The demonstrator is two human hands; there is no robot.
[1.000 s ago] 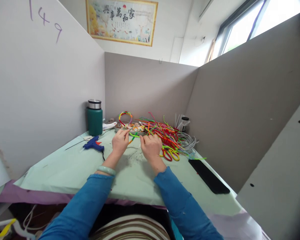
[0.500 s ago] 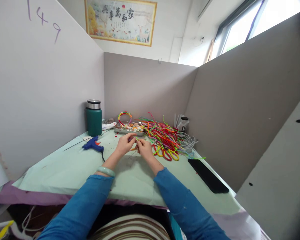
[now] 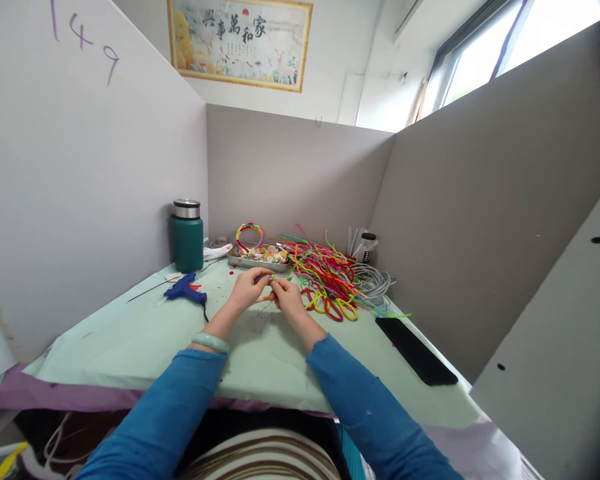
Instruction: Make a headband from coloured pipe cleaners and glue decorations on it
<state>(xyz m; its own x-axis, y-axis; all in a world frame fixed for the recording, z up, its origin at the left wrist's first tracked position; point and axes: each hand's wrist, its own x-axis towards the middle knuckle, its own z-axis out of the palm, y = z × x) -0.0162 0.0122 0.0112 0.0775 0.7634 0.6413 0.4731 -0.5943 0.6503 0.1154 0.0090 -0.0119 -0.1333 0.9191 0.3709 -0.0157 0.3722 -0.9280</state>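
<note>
My left hand (image 3: 251,286) and my right hand (image 3: 286,295) meet over the middle of the table, fingertips pinched almost together. Between them is a small bit of pipe cleaner (image 3: 273,277), with green showing; the fingers cover most of it. A green tip (image 3: 289,280) pokes out above my right hand. Just under the hands lies a small orange piece (image 3: 267,298), partly covered. Right of my right hand spreads a heap of colourful pipe cleaners (image 3: 325,267), with red and yellow scissors handles (image 3: 334,309) at its front. Behind the hands is a metal tray (image 3: 240,262) of small decorations.
A blue glue gun (image 3: 186,288) lies left of my hands, near a green bottle (image 3: 187,243). A multicoloured ring (image 3: 249,227) leans at the tray. Coiled grey wire (image 3: 377,283) and a black phone-like slab (image 3: 415,351) are on the right. Grey partitions (image 3: 300,173) enclose the table.
My fingers have shifted slightly around the small piece, and a green tip now shows more clearly above my right hand. The table items stay in place.
</note>
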